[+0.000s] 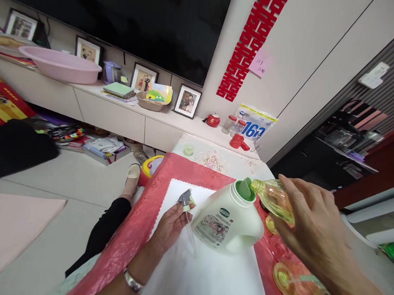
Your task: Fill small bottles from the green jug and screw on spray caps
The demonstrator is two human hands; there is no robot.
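My right hand [312, 221] grips a clear yellow bottle [276, 197], tilted so that its neck rests at the open mouth of a large pale green detergent jug [214, 226]. Inside the jug's mouth a green pouring spout [245, 189] shows. Whether liquid is flowing I cannot tell. Left of the jug, my left hand [172, 224] pinches a grey spray nozzle [185, 199] with its thin clear tube hanging down. The jug stands upright on a white sheet [175, 277].
Yellow and pink transparent containers [292, 278] stand right of the jug on the red tablecloth [138, 237]. A small green cap [188, 150] lies at the far end. Behind is a cabinet with a pink basin [60, 63], framed photos and glass jars [229, 124]. A person's leg [107, 226] is at the left.
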